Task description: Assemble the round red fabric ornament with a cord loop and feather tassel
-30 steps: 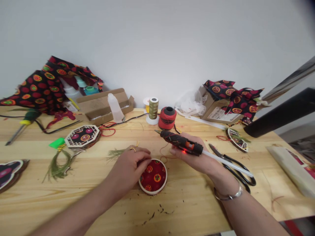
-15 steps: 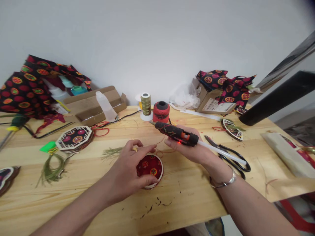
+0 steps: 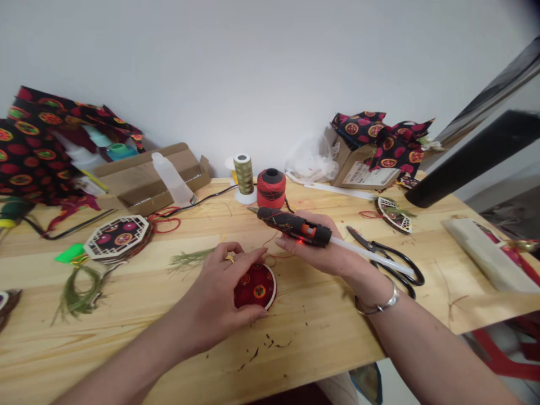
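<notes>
1. Two bare hands work above a wooden worktop (image 3: 312,332);
2. the left hand (image 3: 213,304), fingers spread, presses a round red fabric disc (image 3: 257,289) onto it, apparently steadying it;
3. the right hand (image 3: 314,247), fingers closed, grips a hot glue gun (image 3: 293,226) raised clear of the disc.

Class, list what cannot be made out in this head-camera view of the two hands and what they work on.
Head view:
- Part of the round fabric disc: hidden by the left hand.
- Handle of the glue gun: hidden by the right hand.
- Dark ornament: cut off by the left edge.
</notes>
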Motion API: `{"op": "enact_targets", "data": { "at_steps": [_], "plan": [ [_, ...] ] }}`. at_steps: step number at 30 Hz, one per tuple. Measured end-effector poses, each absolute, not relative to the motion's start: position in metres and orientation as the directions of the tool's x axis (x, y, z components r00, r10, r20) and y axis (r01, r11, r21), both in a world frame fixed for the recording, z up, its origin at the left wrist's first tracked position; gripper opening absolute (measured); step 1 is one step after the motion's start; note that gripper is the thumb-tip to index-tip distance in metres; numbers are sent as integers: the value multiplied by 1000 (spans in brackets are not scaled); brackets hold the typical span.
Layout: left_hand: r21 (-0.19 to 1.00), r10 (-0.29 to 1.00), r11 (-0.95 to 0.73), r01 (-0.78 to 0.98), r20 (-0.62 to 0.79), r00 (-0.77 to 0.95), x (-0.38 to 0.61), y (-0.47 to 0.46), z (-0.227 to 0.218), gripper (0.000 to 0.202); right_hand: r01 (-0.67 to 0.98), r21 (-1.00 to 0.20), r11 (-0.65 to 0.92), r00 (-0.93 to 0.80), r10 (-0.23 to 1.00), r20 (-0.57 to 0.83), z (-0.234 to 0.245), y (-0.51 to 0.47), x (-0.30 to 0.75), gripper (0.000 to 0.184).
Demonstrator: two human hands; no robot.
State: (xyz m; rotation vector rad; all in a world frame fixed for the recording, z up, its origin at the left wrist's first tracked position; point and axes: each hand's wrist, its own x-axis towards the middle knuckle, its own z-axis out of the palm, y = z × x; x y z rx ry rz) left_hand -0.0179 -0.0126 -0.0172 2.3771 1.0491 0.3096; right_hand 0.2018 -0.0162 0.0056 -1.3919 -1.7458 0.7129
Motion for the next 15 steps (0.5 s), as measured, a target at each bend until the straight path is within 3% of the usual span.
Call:
{"op": "enact_targets", "data": {
  "at_steps": [7, 12, 15],
  "plan": [
    [510, 703, -615, 601, 10, 711, -18, -11, -14, 79, 506, -826, 249, -112, 968, 223, 3, -17, 201, 19],
    [505, 709, -615, 605, 19, 705, -20, -10, -17, 89, 458, -878, 139, -125, 988, 91, 2, -16, 202, 25],
    [508, 717, -604, 614, 11, 697, -20, -11, -18, 91, 440, -894, 82, -153, 988, 15, 4, -16, 202, 18]
  ]
}}
